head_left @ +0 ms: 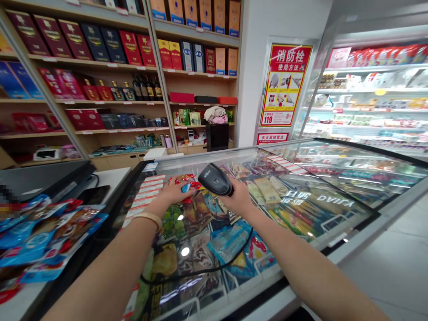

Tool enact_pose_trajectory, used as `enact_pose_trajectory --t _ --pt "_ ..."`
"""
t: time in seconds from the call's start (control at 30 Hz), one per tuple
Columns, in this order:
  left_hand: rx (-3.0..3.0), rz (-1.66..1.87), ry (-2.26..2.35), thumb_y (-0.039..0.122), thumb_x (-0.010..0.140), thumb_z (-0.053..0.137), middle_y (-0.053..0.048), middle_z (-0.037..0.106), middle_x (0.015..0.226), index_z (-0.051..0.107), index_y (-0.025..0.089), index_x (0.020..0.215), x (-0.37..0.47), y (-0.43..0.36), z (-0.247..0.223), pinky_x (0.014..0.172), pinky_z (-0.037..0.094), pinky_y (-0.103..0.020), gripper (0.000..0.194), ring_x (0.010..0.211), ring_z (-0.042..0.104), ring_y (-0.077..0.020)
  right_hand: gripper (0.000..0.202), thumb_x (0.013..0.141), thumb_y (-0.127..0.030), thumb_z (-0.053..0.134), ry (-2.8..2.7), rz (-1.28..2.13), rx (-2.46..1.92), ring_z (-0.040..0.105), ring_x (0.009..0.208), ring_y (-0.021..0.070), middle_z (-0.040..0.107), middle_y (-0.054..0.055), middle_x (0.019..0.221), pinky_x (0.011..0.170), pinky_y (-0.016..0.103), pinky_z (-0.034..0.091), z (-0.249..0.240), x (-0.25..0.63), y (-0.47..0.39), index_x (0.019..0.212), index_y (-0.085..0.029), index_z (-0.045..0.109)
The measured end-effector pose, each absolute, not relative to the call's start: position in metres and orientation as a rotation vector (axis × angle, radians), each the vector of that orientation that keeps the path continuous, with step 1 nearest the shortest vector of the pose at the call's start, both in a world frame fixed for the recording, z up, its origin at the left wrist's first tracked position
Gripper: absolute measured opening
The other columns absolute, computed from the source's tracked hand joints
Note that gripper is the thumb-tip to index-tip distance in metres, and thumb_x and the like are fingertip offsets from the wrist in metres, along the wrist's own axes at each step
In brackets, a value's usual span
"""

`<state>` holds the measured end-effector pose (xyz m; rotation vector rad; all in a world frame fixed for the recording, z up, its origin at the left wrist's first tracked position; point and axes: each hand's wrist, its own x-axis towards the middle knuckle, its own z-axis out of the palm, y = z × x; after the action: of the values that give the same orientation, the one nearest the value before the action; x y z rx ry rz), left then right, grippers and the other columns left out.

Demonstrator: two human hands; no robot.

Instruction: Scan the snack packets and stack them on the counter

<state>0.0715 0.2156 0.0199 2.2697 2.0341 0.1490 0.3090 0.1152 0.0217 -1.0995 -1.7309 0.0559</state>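
A black barcode scanner (214, 179) is gripped in my right hand (239, 196), held above the glass freezer top (214, 156), its cable looping down across the glass. Just left of it, my left hand (174, 191) rests on small red and blue snack packets (190, 186), with its fingers over them and a bracelet on the wrist. The fingertips seem to press or hold a packet, partly hidden. Frozen goods in coloured bags show through the glass beneath both hands.
Blue and red snack bags (43, 240) are piled on the counter at the left, beside a black phone (94, 195) and a dark device (50, 178). Boxed bottles fill the shelves (110, 64) behind. A lit refrigerated display (377, 107) stands at the right.
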Motion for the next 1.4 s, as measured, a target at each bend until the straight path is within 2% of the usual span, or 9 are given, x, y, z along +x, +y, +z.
enact_pose_trajectory --t 0.33,0.53,0.6,0.7,0.8,0.9,1.03,1.27,1.4 --pt "2.458 0.186 1.910 0.066 0.081 0.043 -0.017 0.032 0.155 0.052 0.024 0.139 0.052 0.147 0.009 0.109 0.033 -0.053 0.073 0.138 0.035 -0.0400 0.020 0.070 -0.033 0.066 -1.815 0.020 -1.123 0.065 0.074 0.0230 0.071 0.007 0.081 0.066 0.028 0.046 0.019 0.305 0.113 0.085 -0.020 0.065" --pt "2.443 0.556 1.718 0.038 0.085 0.044 -0.010 0.058 0.137 0.066 0.021 0.125 0.024 0.118 0.023 0.107 0.039 -0.037 0.049 0.125 0.054 -0.0251 0.030 0.073 -0.041 0.068 -1.875 0.038 -1.113 0.066 0.077 0.0247 0.072 0.009 0.085 0.068 0.030 0.047 0.017 0.301 0.110 0.094 -0.020 0.067" --pt "2.343 0.741 1.828 0.031 0.081 0.046 -0.009 0.066 0.126 0.069 0.020 0.119 0.013 0.111 0.029 0.102 0.044 -0.036 0.045 0.114 0.061 -0.0246 0.030 0.073 -0.042 0.068 -1.893 0.026 -1.123 0.066 0.078 0.0253 0.072 0.009 0.086 0.068 0.030 0.046 0.016 0.301 0.110 0.093 -0.019 0.068" --pt "2.084 0.963 2.006 0.036 0.077 0.054 -0.008 0.075 0.101 0.074 0.019 0.108 0.000 0.100 0.036 0.081 0.052 -0.032 0.041 0.090 0.068 -0.0245 0.029 0.073 -0.041 0.068 -1.893 0.010 -1.112 0.067 0.078 0.0246 0.072 0.009 0.085 0.069 0.030 0.047 0.015 0.301 0.110 0.093 -0.020 0.067" --pt "1.870 1.116 2.019 0.046 0.072 0.062 -0.006 0.075 0.079 0.074 0.016 0.107 -0.006 0.088 0.036 0.057 0.047 -0.026 0.048 0.061 0.063 -0.0185 0.025 0.073 -0.037 0.067 -1.885 0.005 -1.082 0.066 0.078 0.0231 0.072 0.008 0.084 0.069 0.028 0.047 0.014 0.302 0.111 0.092 -0.020 0.066" --pt "1.781 1.287 1.909 0.050 0.065 0.067 -0.005 0.073 0.078 0.069 0.014 0.115 -0.004 0.081 0.033 0.048 0.041 -0.024 0.062 0.050 0.053 -0.0130 0.021 0.073 -0.034 0.067 -1.893 -0.003 -1.063 0.066 0.077 0.0228 0.072 0.007 0.082 0.068 0.028 0.047 0.013 0.303 0.111 0.088 -0.021 0.066" --pt "1.659 1.446 1.771 0.047 0.061 0.071 -0.007 0.073 0.085 0.062 0.014 0.120 0.002 0.078 0.031 0.055 0.047 -0.025 0.068 0.057 0.059 -0.0143 0.021 0.071 -0.030 0.067 -1.917 -0.028 -1.035 0.066 0.077 0.0227 0.072 0.007 0.083 0.069 0.029 0.048 0.011 0.302 0.111 0.090 -0.021 0.065" --pt "1.761 1.531 1.896 0.038 0.065 0.066 -0.004 0.071 0.080 0.067 0.018 0.088 0.009 0.068 0.038 0.073 0.054 -0.032 0.031 0.073 0.065 -0.0202 0.029 0.071 -0.033 0.068 -2.055 -0.084 -0.864 0.066 0.082 0.0245 0.072 0.009 0.088 0.074 0.033 0.051 0.009 0.296 0.103 0.096 -0.019 0.065" --pt "1.595 1.701 1.610 0.039 0.072 0.061 -0.007 0.069 0.096 0.064 0.018 0.098 0.014 0.066 0.040 0.065 0.058 -0.033 0.033 0.081 0.067 -0.0219 0.029 0.073 -0.033 0.066 -2.060 -0.050 -0.799 0.066 0.081 0.0230 0.072 0.009 0.088 0.076 0.033 0.051 0.011 0.292 0.097 0.099 -0.019 0.065"
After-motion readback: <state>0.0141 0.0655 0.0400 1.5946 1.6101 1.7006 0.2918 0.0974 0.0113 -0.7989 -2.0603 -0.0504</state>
